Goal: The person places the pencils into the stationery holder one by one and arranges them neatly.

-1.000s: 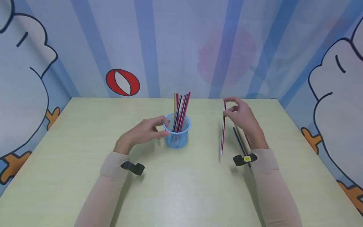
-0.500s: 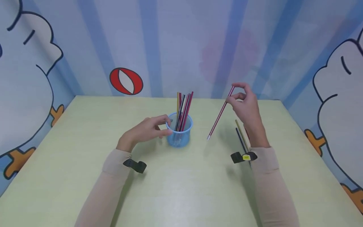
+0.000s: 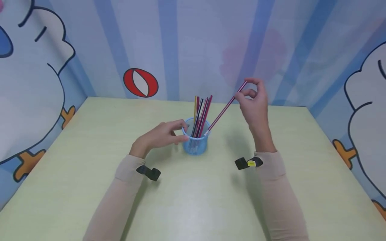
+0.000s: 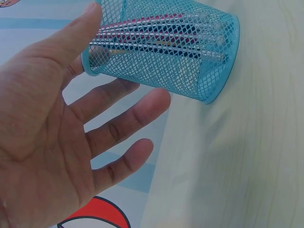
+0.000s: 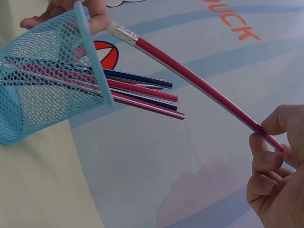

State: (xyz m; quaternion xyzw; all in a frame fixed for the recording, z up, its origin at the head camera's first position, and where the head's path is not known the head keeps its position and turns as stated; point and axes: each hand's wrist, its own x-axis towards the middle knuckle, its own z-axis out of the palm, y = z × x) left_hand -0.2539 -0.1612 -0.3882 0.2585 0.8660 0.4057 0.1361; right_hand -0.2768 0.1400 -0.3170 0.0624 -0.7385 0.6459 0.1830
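Note:
A light-blue mesh pencil cup stands upright on the table, holding several pencils in red, dark and yellow. My left hand grips its rim, thumb outside and index finger inside; the other fingers are spread beside the mesh in the left wrist view. With thumb and fingertips, my right hand pinches a red-and-white striped pencil near its upper end. That pencil slants down to the left, its white eraser end close to the cup's mouth in the right wrist view.
The pale wooden table reaches back to a blue striped backdrop with printed cartoon figures. Both wrists wear dark straps, the right one with a yellow label.
My right hand has lifted the striped pencil and brought it left, tilting it toward the cup. The left hand keeps its hold on the rim. Loose pencils under the right forearm are now out of sight.

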